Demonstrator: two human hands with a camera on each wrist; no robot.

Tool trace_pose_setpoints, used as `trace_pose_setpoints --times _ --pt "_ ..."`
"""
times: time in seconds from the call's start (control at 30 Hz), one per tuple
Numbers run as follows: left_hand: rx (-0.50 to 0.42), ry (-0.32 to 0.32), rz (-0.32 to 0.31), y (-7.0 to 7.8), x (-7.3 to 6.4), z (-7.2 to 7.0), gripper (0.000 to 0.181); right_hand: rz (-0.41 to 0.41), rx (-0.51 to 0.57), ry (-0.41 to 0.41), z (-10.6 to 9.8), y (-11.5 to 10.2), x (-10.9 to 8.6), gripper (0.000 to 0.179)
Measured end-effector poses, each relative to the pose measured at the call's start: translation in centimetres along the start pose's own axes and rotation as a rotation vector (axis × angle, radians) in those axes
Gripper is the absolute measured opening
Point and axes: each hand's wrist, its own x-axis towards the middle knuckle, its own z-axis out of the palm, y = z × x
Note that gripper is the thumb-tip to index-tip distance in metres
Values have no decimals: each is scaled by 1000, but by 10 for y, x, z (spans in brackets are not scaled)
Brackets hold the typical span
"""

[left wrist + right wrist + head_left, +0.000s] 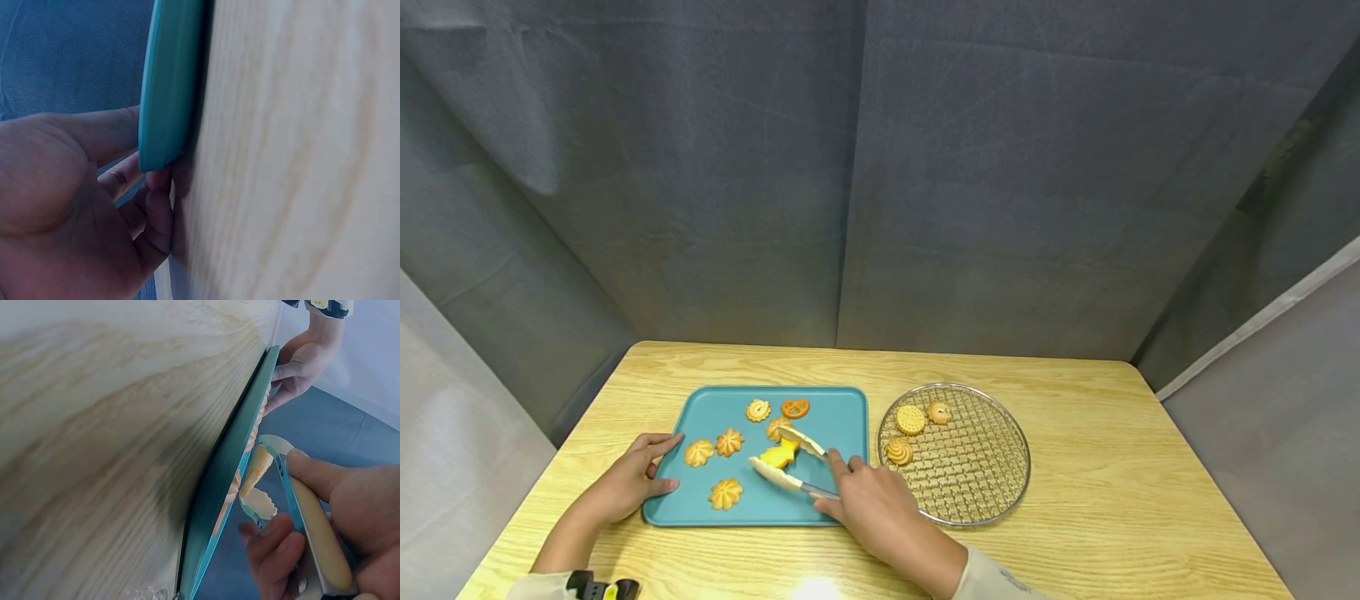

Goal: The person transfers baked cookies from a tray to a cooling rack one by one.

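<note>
My right hand point(874, 504) grips a pair of tongs point(775, 476) with cream tips and a metal shaft. Between the tips is a yellow fish-shaped cookie point(778, 454), over the teal tray point(835, 408). In the right wrist view the tongs' cream handle point(322, 537) lies in the palm, and the cookie point(256, 467) is between the scalloped tips. My left hand point(625, 483) holds the tray's left edge, thumb and a finger over the rim. In the left wrist view its other fingers are curled low beside the tray's side point(172, 81).
Several flower-shaped cookies point(726, 494), a round swirl cookie point(757, 410) and a pretzel point(795, 408) lie on the tray. To its right, a round wire rack point(977, 467) bears three cookies, one of them dotted point(910, 420). Grey curtains point(985, 208) stand behind the wooden table point(1090, 467).
</note>
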Motion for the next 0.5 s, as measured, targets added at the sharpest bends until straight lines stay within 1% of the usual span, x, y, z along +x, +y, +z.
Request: trace_pose_setpoints --times 0.17,0.5 --pt "2 4 3 1 -1 0 79 8 0 8 -2 3 -3 74" --pt "-2 2 2 0 0 0 79 32 45 17 -5 14 -12 74"
